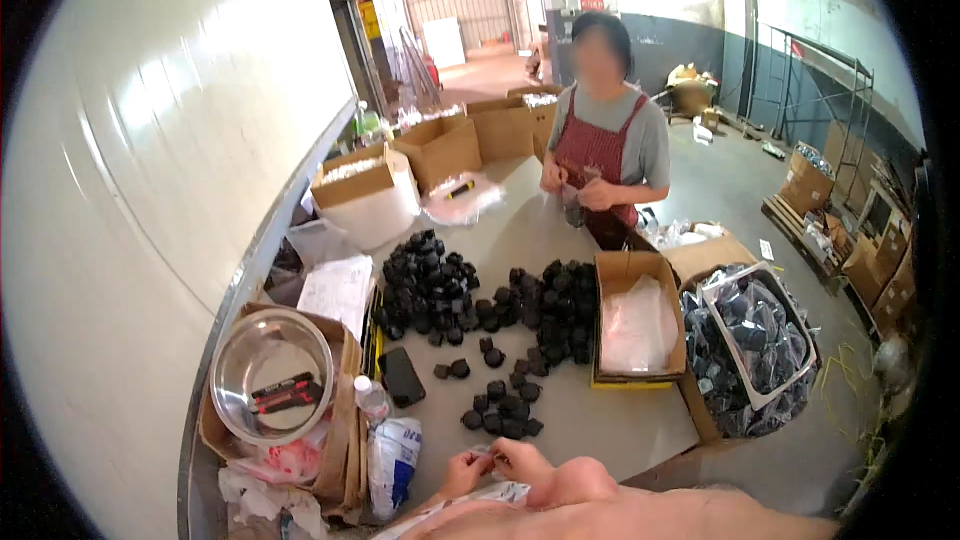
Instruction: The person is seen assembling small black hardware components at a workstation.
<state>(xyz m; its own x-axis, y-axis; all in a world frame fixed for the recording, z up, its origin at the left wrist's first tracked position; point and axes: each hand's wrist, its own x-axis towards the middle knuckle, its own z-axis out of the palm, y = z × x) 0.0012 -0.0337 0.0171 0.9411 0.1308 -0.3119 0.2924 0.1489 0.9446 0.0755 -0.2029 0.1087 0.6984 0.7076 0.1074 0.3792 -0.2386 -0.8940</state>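
Ok, film (483, 451) looks clear, likely light, limp, slippery: hold by edges; left hand (464, 473) and right hand (521, 462) fingers seem pinched on it.

Small, chunky black parts (430, 285) contrast with a grey, flat tabletop (592, 430); a round metal bowl (233, 365) gleams silver, a plastic packet (393, 465) shows white and blue, and a dark red, finely checked bib apron (597, 143) meets a grey short-sleeved shirt (655, 145).

workshop; black parts (430, 285), cardboard boxes (446, 154)
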